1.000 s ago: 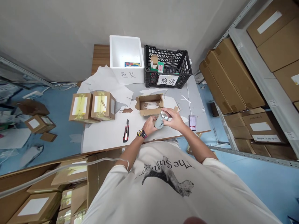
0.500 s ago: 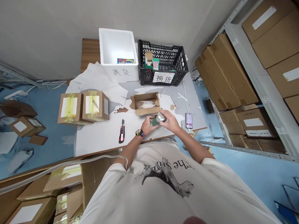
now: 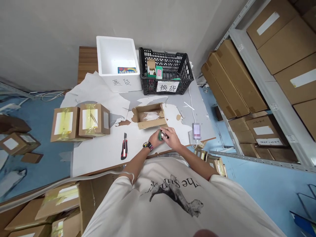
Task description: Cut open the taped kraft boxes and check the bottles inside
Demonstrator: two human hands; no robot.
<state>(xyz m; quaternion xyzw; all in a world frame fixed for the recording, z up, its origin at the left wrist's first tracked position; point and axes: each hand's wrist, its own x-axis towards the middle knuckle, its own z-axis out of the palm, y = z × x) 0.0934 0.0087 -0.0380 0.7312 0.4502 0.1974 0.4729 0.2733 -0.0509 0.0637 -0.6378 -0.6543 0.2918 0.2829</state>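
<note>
Desk (image 3: 87,62), brown wood-grain; bears torn white paper (image 3: 95,85), two taped brown cardboard boxes (image 3: 64,124), open brown cardboard box (image 3: 151,124), red-and-black box cutter (image 3: 124,148), white foam bin (image 3: 123,84), black plastic lattice crate (image 3: 150,85).

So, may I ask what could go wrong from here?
The left hand and right hand hold a green item near the front edge of the table; it might slip and fall.
The utility knife lies near the left forearm; if its blade is out, which I cannot tell, it could cut.
Snagging the white cable might drag the phone.

Can (image 3: 164,135) before carton (image 3: 151,124), between knife (image 3: 124,147) and phone (image 3: 197,131).
</note>
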